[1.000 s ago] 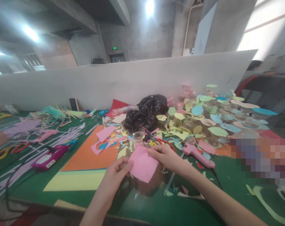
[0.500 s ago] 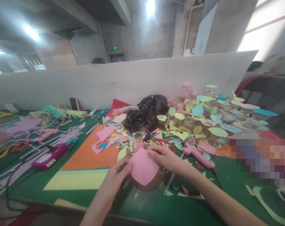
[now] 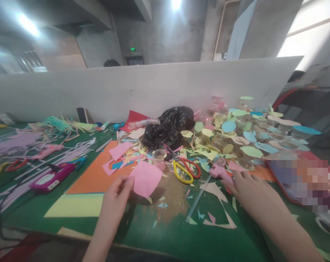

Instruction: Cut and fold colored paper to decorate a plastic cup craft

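Our left hand pinches the pink paper square by one corner, lifted just over the green surface. Held so lightly, the sheet could droop or slip into the loose scraps below. The scissors lie near, blades toward the black bag. Our right hand is open, fingers spread at the pink glue gun; a careless reach could meet its nozzle or drag the cord
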Motion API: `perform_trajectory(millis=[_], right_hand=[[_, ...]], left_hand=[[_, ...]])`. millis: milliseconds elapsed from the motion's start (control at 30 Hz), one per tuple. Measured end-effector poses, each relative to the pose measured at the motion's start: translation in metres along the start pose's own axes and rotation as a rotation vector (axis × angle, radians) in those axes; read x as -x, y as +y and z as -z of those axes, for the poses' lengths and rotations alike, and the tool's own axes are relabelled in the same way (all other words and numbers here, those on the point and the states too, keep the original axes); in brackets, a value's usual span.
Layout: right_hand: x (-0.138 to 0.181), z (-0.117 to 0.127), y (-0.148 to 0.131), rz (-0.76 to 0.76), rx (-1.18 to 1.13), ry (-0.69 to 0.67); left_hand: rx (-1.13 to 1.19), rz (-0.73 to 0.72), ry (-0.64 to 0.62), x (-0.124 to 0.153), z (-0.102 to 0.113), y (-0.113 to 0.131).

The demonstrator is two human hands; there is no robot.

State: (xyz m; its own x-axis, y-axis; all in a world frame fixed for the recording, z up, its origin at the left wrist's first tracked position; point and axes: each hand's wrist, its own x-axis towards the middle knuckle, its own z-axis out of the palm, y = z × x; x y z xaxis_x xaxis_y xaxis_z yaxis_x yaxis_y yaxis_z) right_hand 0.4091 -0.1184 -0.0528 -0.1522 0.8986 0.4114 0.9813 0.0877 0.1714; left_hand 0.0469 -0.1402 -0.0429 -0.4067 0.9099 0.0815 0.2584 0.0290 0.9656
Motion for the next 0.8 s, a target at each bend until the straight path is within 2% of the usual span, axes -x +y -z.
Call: perform_trajectory(millis=[100,233,367,500,667,800], right_hand=[[0.002,-0.014,0.001,0.011,0.134,-0.078],[-0.005,-0.028,0.002,0.081,0.127,-0.098],[-0.005,-0.040,0.009,0.068,0.056,-0.020],[-0.004,-0.042,0.014,0.074,-0.111,0.055],[-0.012,-0.024,0.013,-0.199,-0.452,0.020],[-0.020,-0.001,0.013,-0.323,-0.638,-0.062]], left_hand=[[-0.006,0.013,0.010,-0.002,-0.001,-0.001],[-0.057,-0.043,0.041,-0.001,-0.001,0.000],[-0.089,-0.066,0.062,0.000,-0.001,-0.001],[-0.104,-0.085,0.062,0.000,0.000,-0.003],[-0.121,-0.097,0.066,0.000,0.001,-0.004],[-0.107,-0.099,0.052,0.000,0.000,-0.006]])
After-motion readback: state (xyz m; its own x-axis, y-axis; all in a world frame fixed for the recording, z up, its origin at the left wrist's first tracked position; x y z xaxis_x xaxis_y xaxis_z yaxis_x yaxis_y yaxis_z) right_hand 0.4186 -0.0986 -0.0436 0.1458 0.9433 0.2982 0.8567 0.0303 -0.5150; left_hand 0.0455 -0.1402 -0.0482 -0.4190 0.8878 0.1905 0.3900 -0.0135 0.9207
